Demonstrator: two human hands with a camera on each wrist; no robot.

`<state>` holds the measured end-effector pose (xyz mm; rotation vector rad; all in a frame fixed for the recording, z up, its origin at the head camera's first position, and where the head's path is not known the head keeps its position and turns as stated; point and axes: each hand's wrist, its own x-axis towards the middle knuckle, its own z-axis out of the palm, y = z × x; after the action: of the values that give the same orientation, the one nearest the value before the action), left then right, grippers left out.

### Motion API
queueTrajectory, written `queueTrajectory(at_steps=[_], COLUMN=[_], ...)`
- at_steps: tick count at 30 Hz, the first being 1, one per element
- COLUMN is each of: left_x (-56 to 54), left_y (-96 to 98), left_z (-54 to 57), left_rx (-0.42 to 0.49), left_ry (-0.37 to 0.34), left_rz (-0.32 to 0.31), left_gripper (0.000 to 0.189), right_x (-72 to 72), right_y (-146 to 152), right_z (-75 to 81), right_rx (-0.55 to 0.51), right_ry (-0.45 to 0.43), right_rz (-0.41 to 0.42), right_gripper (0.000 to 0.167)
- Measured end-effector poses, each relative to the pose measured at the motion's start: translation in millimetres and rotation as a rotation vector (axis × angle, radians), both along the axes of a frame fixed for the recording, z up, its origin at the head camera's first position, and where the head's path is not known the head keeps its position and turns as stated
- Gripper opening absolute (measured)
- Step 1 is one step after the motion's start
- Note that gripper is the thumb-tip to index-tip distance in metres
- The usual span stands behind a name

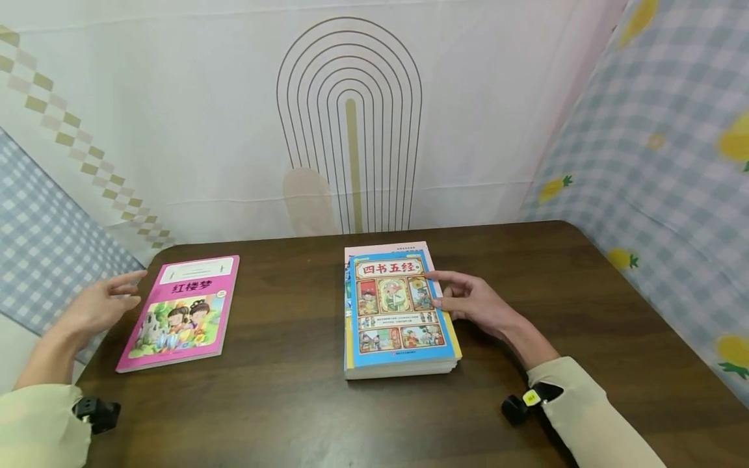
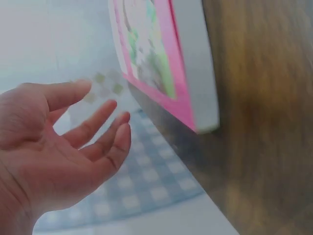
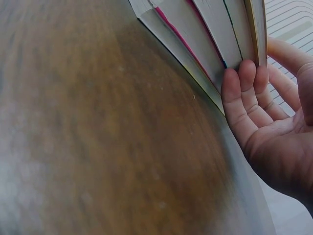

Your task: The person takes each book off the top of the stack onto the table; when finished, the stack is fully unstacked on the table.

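Observation:
A pink picture-cover book (image 1: 183, 311) lies flat at the left of the table. Just off its left edge hovers my left hand (image 1: 101, 305), fingers apart and loosely bent; in the left wrist view the palm (image 2: 54, 152) is bare beside the pink book (image 2: 182, 98). Near the middle sits a stack of books, topped by a blue comic-panel book (image 1: 404, 305), with a pink-covered one (image 1: 386, 249) peeking out behind it. My right hand (image 1: 476, 304) touches the stack's right side. In the right wrist view several fingertips (image 3: 231, 84) rest against the page edges (image 3: 205, 44).
The dark wooden table (image 1: 281, 416) has a rounded far right corner. A white patterned cloth (image 1: 222, 117) hangs behind it, and checked cloth with pineapples (image 1: 655, 169) runs along the right. Small black cameras (image 1: 98, 415) are strapped at both wrists.

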<state>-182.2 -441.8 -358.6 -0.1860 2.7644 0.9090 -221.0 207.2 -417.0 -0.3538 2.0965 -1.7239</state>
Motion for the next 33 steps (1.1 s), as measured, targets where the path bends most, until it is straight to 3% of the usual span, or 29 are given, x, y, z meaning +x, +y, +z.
queueTrajectory(at_steps=[2,4,8,12,15,20,25,33], left_x=[-1.1,-4.3,-10.8,-10.3,-8.1,-8.7,-14.3,-19.2], left_y=[14.9,31.9,71.2,110.9,139.5,184.8,222.9,260.4], left_z=[5.7,10.4,15.8,18.0,17.3,9.6,-3.2,-19.7], left_rx=[-0.004,0.013,0.147,0.309,0.372,0.448,0.487,0.577], left_ry=[0.030,0.074,0.121,0.088,0.051,-0.003,-0.013,-0.080], left_rz=[-0.007,-0.059,-0.161,-0.234,-0.290,-0.351,-0.420,-0.419], left_gripper=[0.064,0.062,0.060,0.062,0.063,0.063,0.060,0.059], right_x=[-0.7,-1.4,-1.9,-1.5,-1.7,-2.5,-1.5,-0.9], right_y=[0,0,-1,-3,-3,-2,-1,0], right_z=[0.1,-0.1,-1.9,-3.1,-2.5,-1.4,-1.3,-2.2], right_rx=[0.002,0.003,-0.008,-0.027,-0.039,-0.037,-0.032,-0.042], right_ry=[0.001,0.004,-0.002,-0.005,-0.003,-0.013,-0.019,-0.024], right_rz=[-0.001,-0.005,-0.011,0.006,0.019,0.015,0.008,0.010], right_gripper=[0.066,0.066,0.064,0.065,0.067,0.067,0.067,0.067])
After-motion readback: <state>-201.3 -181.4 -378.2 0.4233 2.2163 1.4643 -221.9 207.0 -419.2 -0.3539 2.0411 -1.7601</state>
